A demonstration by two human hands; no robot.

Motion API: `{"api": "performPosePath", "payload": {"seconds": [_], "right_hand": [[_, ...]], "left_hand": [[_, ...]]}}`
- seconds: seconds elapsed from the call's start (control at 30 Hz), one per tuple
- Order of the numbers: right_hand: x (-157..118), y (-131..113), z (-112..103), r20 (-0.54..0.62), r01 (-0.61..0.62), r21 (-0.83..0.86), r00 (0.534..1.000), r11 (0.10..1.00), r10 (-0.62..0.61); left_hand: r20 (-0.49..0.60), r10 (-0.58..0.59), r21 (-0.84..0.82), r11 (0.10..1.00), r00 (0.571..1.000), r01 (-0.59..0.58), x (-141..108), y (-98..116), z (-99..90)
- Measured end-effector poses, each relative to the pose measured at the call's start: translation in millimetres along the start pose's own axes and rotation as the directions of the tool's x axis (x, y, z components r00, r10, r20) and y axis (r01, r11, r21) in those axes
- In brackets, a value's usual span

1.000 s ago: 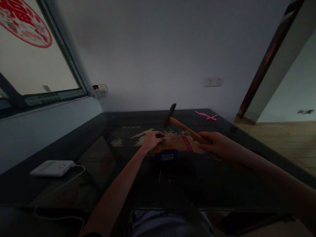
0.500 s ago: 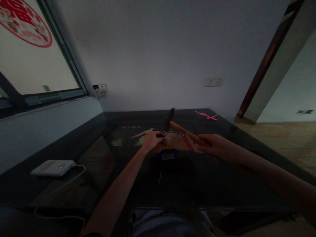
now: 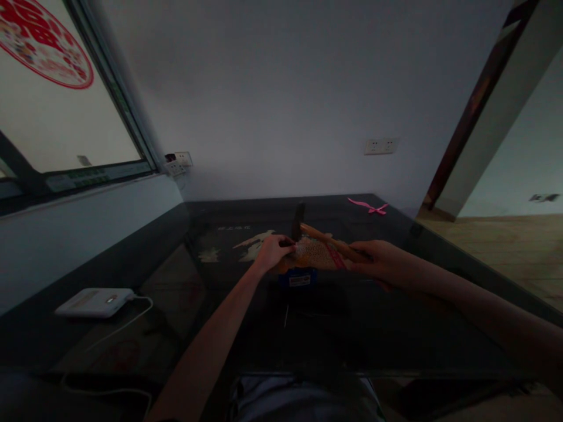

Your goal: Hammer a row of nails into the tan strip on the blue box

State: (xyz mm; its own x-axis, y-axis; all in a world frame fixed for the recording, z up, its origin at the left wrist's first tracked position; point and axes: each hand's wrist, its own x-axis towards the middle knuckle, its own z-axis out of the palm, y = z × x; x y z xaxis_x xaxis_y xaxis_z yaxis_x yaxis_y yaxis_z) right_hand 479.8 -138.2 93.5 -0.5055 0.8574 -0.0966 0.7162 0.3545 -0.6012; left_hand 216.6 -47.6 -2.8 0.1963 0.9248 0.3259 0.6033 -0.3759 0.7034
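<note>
My right hand (image 3: 382, 259) is closed around the wooden handle of a hammer (image 3: 328, 239). Its dark head points away from me and is low, close to a tan speckled piece with a red band (image 3: 319, 253). That piece lies across a blue container with a pale label (image 3: 299, 276). At the left end of the tan piece is my left hand (image 3: 275, 252), thumb and forefinger pinched together near the hammer head. Whatever sits between those fingertips is too small and dark to make out.
On the dark glossy table (image 3: 246, 328), a white power bank (image 3: 94, 302) with a white cable lies at the left. A pink ribbon (image 3: 376, 209) rests at the far right. A thin pale stick (image 3: 286, 315) is in front of the blue container. Behind the table stands a wall.
The hammer head has come down toward the tan piece, its handle now lower. My left hand has stayed in about the same place.
</note>
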Motion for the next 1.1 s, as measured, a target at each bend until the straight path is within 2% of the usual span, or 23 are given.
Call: {"api": "performPosePath", "payload": {"seconds": [0.17, 0.37, 0.57, 0.73, 0.97, 1.1], "right_hand": [[-0.4, -5.5, -2.5, -0.068, 0.003, -0.020, 0.998, 1.000, -0.005], [1.5, -3.1, 0.2, 0.011, -0.004, 0.013, 1.000, 1.000, 0.004], [1.4, -3.2, -1.5, -0.074, -0.006, 0.020, 0.997, 1.000, 0.008], [2.6, -1.2, 3.4, 0.000, -0.011, 0.029, 1.000, 1.000, 0.011], [3.5, 0.4, 1.7, -0.051, 0.003, 0.008, 0.999, 1.000, -0.003], [3.0, 1.0, 2.4, -0.001, -0.010, 0.005, 1.000, 1.000, 0.010]], "left_hand": [[-0.015, 0.050, -0.010, 0.999, 0.999, -0.050, 0.6, -5.2, 1.3], [0.008, 0.012, -0.008, 1.000, 1.000, -0.012, 0.4, -5.2, 1.3], [-0.022, 0.056, 0.005, 0.998, 0.998, -0.056, 1.2, -6.9, 2.1], [-0.004, 0.047, 0.017, 0.999, 0.999, -0.047, 0.6, -8.1, 1.8], [-0.008, 0.061, 0.019, 0.998, 0.998, -0.060, 0.5, -4.4, 0.3], [0.000, 0.048, 0.057, 0.997, 0.999, -0.048, 0.0, -2.6, -0.3]]}}
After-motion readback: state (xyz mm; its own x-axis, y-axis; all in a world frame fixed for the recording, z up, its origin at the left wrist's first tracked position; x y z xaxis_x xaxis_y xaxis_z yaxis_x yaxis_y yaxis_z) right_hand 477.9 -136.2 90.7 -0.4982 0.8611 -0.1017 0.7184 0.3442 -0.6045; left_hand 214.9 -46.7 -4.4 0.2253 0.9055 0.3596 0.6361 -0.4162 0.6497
